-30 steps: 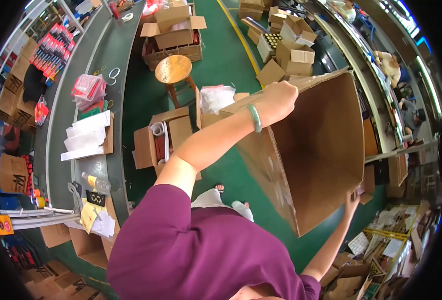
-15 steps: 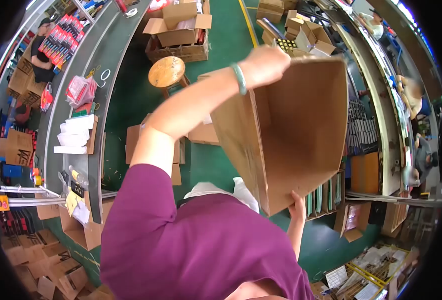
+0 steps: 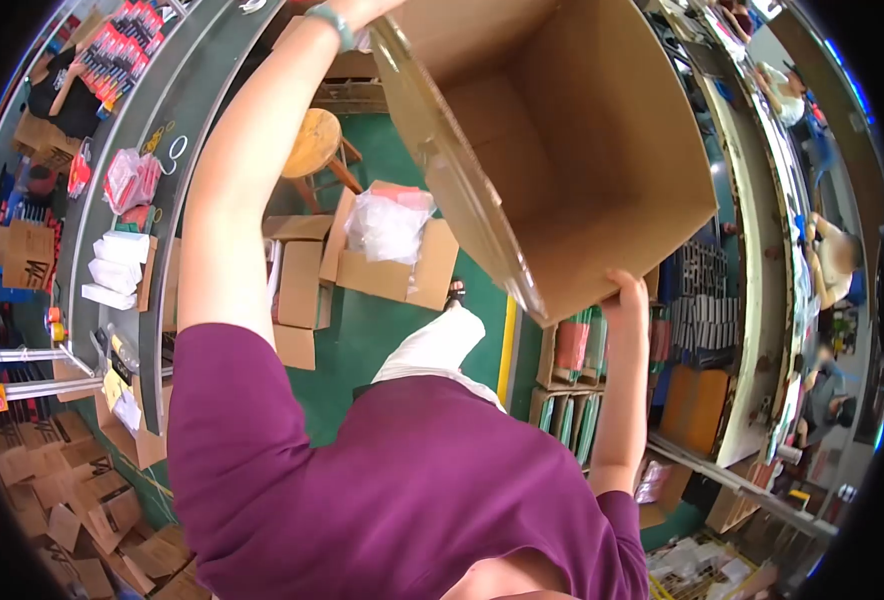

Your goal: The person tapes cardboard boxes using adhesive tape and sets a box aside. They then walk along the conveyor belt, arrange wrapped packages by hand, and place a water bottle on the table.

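Observation:
A large cardboard box (image 3: 602,150) is held up in front of me, tilted, with its open side toward me. Its inside looks bare, and clear tape shines along its left edge. My left hand (image 3: 364,10), below a green bangle (image 3: 330,24), grips the upper left rim at the picture's top edge; its fingertips are hidden. At the lower corner, my right hand (image 3: 626,292) is closed on the box's edge, thumb showing. Beneath, on the green floor, stands an open carton (image 3: 382,277) with clear plastic bags (image 3: 387,225) in it.
A wooden stool (image 3: 312,143) is beyond the floor cartons. The left workbench (image 3: 197,100) carries white boxes (image 3: 117,268) and red-and-clear packs (image 3: 132,180). Racks with green-edged sheets (image 3: 572,415) stand at right. Co-workers sit along the right line; another person (image 3: 67,100) is at far left.
The box has risen and swung forward and up, with both hands still on it. My left hand has moved up and left to the picture's edge. The open carton with plastic bags has come into view.

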